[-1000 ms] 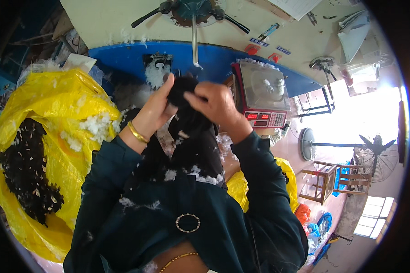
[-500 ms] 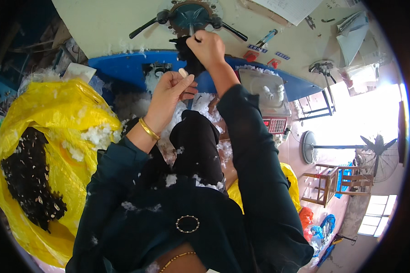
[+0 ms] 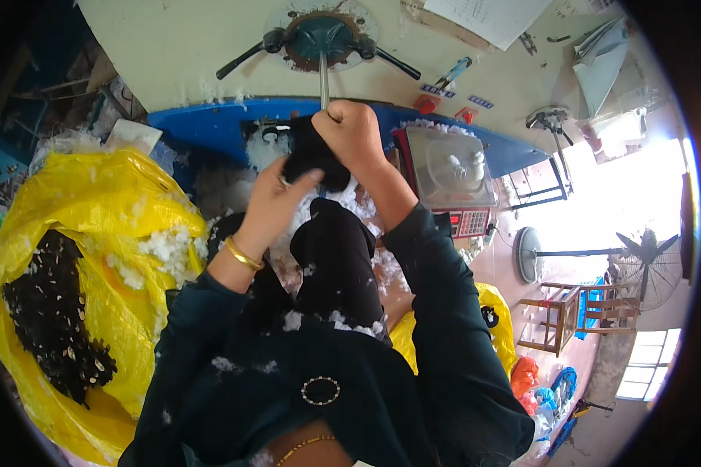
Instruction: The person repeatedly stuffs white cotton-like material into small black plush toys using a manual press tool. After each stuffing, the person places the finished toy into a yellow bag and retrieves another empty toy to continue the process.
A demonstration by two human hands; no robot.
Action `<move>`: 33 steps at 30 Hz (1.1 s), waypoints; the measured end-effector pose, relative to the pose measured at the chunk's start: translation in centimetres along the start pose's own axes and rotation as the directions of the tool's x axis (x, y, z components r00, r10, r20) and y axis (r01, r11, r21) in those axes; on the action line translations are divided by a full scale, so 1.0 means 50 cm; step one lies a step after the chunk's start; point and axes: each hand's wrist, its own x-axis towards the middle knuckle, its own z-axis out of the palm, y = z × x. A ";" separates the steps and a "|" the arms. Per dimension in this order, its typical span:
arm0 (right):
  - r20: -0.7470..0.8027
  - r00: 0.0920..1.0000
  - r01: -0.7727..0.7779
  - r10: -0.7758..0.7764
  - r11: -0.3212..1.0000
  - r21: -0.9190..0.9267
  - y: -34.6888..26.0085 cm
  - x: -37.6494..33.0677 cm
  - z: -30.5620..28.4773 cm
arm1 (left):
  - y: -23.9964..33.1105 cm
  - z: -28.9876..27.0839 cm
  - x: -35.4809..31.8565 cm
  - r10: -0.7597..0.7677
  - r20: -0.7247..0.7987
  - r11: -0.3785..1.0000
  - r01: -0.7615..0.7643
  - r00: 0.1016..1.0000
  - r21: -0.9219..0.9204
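A furry black fabric piece (image 3: 308, 156) hangs between my hands, just below a thin metal tube (image 3: 324, 78) that sticks out of the machine front. My right hand (image 3: 352, 136) is closed in a fist around its upper end, at the tube's tip. Whether the tube still reaches into the fabric is hidden by that fist. My left hand (image 3: 271, 198), with a gold bangle on the wrist, grips the lower left side of the piece, thumb in front and the other fingers mostly behind it.
Two black-handled levers flank the round tube mount (image 3: 319, 39). A blue ledge (image 3: 202, 128) runs below it. Left stands a yellow sack (image 3: 156, 311) with black pieces (image 3: 54, 319). A scale (image 3: 448, 175) sits right; white fluff lies around my legs. Pliers (image 3: 453, 74) lie on the panel.
Both hands have moved toward me with the black piece, baring more of the metal tube. My left hand, earlier beside the piece, now grips it.
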 end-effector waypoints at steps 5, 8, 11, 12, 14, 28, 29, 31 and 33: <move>-0.165 0.981 -0.120 0.102 0.987 -0.103 0.011 0.131 0.046 | -0.021 -0.037 0.103 -0.329 0.162 0.682 0.352 0.930 -0.641; -0.246 0.966 -0.112 0.081 0.987 -0.115 0.023 0.155 0.056 | -0.005 0.017 0.107 -0.279 0.074 0.754 0.267 0.957 -0.601; -0.218 0.975 -0.079 0.047 0.987 -0.142 0.013 0.114 0.053 | -0.019 0.046 0.064 -0.081 -0.055 0.982 0.070 0.995 -0.175; -0.218 0.976 -0.050 0.015 0.986 -0.158 0.011 0.093 0.051 | -0.014 0.058 0.051 -0.012 -0.090 1.000 0.013 0.996 0.009; -0.190 0.982 -0.026 -0.001 0.990 -0.141 -0.002 0.051 0.039 | -0.022 0.054 0.027 0.084 -0.083 0.957 -0.057 0.993 0.285; -0.091 0.993 -0.078 0.081 0.996 0.035 0.013 0.057 0.029 | 0.009 0.015 0.092 -0.118 -0.025 0.980 0.112 0.993 -0.165; -0.076 0.996 -0.033 0.037 0.998 0.056 0.014 0.041 0.024 | -0.005 0.008 0.071 -0.126 -0.027 0.985 0.122 0.992 -0.120; -0.126 0.988 0.111 -0.090 0.979 0.171 0.015 0.015 0.020 | -0.009 0.010 0.030 -0.235 0.072 0.829 0.238 0.969 -0.505; -0.145 0.969 0.227 -0.200 0.952 0.207 0.040 0.002 0.016 | 0.026 0.015 0.018 -0.259 0.245 0.382 0.332 0.934 -0.863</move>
